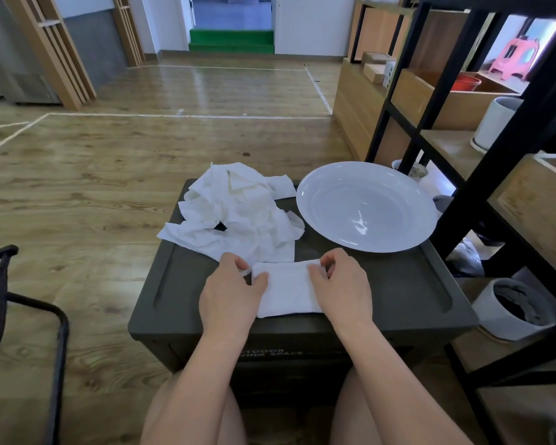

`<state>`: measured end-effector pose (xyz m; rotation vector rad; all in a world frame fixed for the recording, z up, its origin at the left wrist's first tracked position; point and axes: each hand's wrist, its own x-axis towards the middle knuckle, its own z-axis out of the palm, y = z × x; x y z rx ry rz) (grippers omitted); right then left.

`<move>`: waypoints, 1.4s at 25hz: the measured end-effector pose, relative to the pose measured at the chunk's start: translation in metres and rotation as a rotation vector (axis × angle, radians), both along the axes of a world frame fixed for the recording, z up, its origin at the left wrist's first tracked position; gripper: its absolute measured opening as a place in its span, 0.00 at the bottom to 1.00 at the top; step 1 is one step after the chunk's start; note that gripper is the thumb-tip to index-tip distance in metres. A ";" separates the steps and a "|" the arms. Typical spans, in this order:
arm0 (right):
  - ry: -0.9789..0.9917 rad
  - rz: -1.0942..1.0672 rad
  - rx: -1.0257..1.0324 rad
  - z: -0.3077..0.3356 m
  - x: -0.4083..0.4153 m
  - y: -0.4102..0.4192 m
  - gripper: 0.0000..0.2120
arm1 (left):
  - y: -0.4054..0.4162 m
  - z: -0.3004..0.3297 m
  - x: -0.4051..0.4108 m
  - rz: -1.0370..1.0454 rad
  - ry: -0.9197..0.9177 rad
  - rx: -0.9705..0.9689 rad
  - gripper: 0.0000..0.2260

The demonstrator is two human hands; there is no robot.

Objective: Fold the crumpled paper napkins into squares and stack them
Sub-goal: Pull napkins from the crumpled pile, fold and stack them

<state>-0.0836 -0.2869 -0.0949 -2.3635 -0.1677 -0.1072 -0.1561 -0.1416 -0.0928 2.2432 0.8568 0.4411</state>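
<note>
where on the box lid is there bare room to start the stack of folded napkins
Free: the lid's near right part, between the right hand and the right rim, below the plate; a narrower strip left of the left hand. Crowded: the far left, under the crumpled napkins.

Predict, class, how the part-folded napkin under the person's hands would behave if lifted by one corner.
The part-folded napkin would probably droop and open out: it is thin paper, with only both hands pinning its ends. It looks very light, so a nudge might slide it across the dark box lid. The crumpled pile suggests it creases easily.
</note>
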 end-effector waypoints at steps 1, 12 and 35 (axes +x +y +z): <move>-0.008 -0.007 0.019 -0.001 0.000 -0.001 0.03 | 0.000 0.000 -0.001 -0.004 -0.016 0.000 0.13; -0.245 0.377 -0.087 -0.009 -0.005 0.000 0.10 | 0.000 -0.007 -0.008 -0.184 -0.107 0.002 0.05; 0.051 0.552 0.138 0.009 0.004 -0.030 0.19 | 0.103 0.108 0.123 -0.434 -0.017 0.503 0.20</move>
